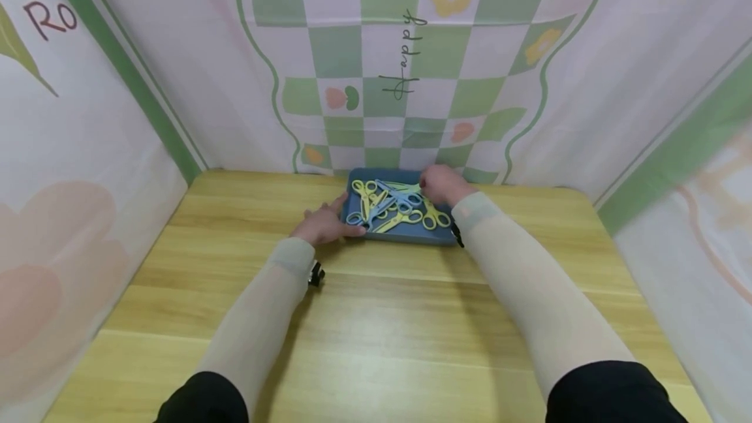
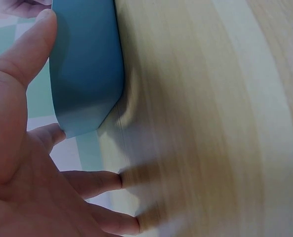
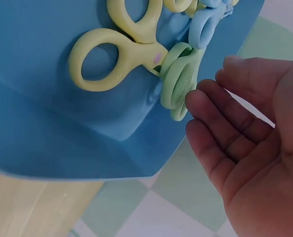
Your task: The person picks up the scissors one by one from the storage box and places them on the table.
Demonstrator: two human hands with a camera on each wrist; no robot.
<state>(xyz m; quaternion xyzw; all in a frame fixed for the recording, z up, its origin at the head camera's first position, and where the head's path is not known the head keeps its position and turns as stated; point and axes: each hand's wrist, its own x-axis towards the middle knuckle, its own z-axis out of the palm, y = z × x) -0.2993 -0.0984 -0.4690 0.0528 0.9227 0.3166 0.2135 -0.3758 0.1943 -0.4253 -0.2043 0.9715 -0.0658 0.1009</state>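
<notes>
Fingers (image 3: 200,101) of the right hand (image 1: 443,183) lie close together and loosely bent, the thumb a little apart from them, at the handles of the green scissors (image 3: 178,81); whether the tips touch the plastic I cannot tell. These scissors are pale green and smooth, their loops overlapping at the tray's far right corner, as the head view shows it. Just beside them lie yellow scissors (image 3: 141,49) with thick, round, glossy loops and a small pink mark near the pivot. Further in, blue scissors (image 1: 402,198) and more yellow ones cross in a loose heap, handles pointing various ways. All lie in a shallow, dull blue tray (image 1: 411,239) with rounded corners.

The left hand (image 1: 323,224) has its fingers spread: the thumb rests against the tray's near side, the index touches its left end, and two others stretch toward the wooden bench (image 1: 388,318). The tray sits at the bench's far edge, before a green-and-white checkered cloth (image 1: 382,51). Pale sleeves (image 1: 258,318) cover both forearms.
</notes>
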